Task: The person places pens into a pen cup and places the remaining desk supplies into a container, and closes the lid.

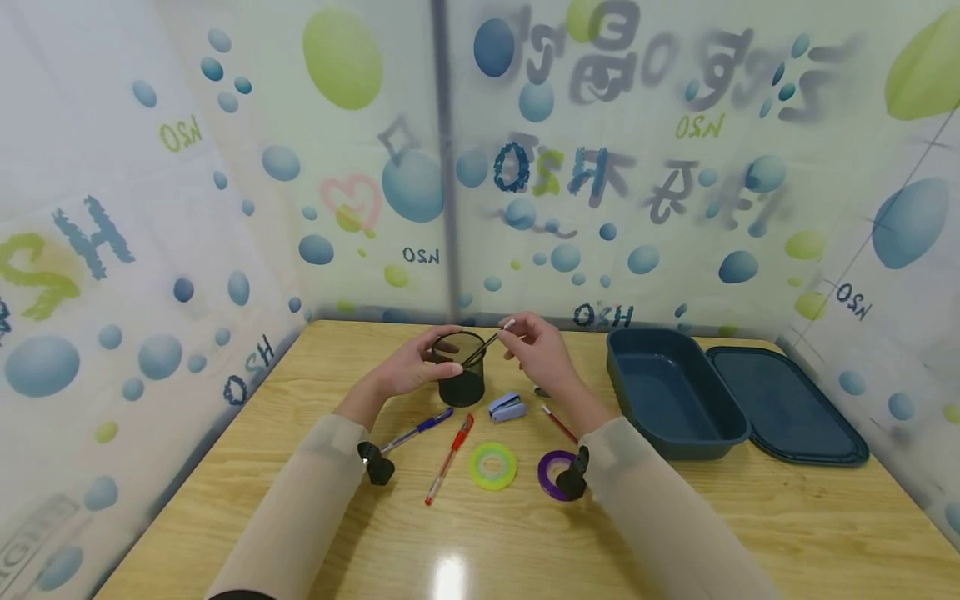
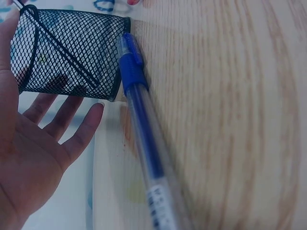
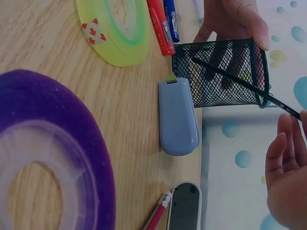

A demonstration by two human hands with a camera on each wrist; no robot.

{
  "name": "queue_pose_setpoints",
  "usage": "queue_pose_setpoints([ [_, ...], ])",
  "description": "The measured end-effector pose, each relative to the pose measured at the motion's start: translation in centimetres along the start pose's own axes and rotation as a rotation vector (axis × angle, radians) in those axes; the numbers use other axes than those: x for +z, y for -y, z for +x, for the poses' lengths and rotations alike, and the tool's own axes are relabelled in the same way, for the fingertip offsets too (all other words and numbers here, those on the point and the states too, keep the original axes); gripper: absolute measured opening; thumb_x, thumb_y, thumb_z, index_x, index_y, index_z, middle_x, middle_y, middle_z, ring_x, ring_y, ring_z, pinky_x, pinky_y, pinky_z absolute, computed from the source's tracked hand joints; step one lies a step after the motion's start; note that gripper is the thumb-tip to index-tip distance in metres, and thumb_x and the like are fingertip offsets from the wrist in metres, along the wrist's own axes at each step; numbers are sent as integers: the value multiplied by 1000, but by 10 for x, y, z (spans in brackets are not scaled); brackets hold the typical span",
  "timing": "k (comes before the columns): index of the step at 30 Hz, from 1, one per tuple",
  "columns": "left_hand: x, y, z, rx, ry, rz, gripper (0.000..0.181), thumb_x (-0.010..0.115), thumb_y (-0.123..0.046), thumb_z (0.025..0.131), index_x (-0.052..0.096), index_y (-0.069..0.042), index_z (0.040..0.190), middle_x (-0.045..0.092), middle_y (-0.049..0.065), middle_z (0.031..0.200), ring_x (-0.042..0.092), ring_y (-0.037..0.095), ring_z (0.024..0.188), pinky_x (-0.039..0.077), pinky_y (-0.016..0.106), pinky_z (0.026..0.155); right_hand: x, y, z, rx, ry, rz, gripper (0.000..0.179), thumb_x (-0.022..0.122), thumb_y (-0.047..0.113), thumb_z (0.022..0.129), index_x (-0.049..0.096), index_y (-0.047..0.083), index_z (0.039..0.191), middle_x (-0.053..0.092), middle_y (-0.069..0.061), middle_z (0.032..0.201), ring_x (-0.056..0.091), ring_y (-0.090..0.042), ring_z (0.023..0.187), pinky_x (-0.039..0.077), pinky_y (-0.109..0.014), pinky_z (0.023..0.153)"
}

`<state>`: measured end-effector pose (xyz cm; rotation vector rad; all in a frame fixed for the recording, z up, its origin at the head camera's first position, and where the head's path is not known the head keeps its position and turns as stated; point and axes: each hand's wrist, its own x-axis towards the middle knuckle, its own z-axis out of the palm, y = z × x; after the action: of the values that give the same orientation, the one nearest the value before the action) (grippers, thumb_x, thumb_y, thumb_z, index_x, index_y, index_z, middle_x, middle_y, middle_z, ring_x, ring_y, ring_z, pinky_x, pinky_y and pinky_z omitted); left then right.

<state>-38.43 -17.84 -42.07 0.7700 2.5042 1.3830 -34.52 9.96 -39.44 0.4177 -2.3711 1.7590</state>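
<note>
My left hand holds a black mesh pen holder upright on the table, thumb at the near side of the rim and fingers around the far side. My right hand pinches a dark pencil near its white upper end. Slanting across the rim, the pencil has its lower part inside the holder, visible through the mesh in the right wrist view. A light-blue stapler lies just right of the holder. In front of the holder are a blue pen and a red pen.
Nearer me lie a yellow-green tape roll and a purple tape roll. A red pencil is beside a dark, round-ended object. At the right stand a dark-blue box and its lid. Printed curtains surround the table.
</note>
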Motion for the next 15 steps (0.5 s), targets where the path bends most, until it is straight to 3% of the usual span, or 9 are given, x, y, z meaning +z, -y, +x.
queue_pose_setpoints([
  [4,0,0,0,-2,-2,3,74,76,-36,106,40,-26,170,56,25,160,58,44,143,54,60,111,3,-1,-1,35,20,-10,22,68,26,111,71,13,129,75,-12,115,74,-43,96,52,-29,65],
  [7,0,0,0,-4,-1,2,76,76,-35,106,39,-23,171,56,25,159,59,44,142,55,59,111,3,-3,-1,45,27,-12,25,69,26,111,71,12,131,76,-12,117,74,-45,96,52,-30,65],
  [13,0,0,0,-10,-4,7,77,76,-36,106,38,-23,171,57,22,159,60,44,140,55,58,110,-4,-6,-4,59,28,-40,28,70,26,110,71,12,134,76,-13,120,73,-21,82,56,-36,68],
  [15,0,0,0,-12,-5,7,76,76,-36,106,38,-24,171,57,22,159,60,44,140,55,58,110,-8,-8,-5,57,36,-49,28,70,26,110,71,12,135,76,-13,120,72,-19,81,56,-36,68],
])
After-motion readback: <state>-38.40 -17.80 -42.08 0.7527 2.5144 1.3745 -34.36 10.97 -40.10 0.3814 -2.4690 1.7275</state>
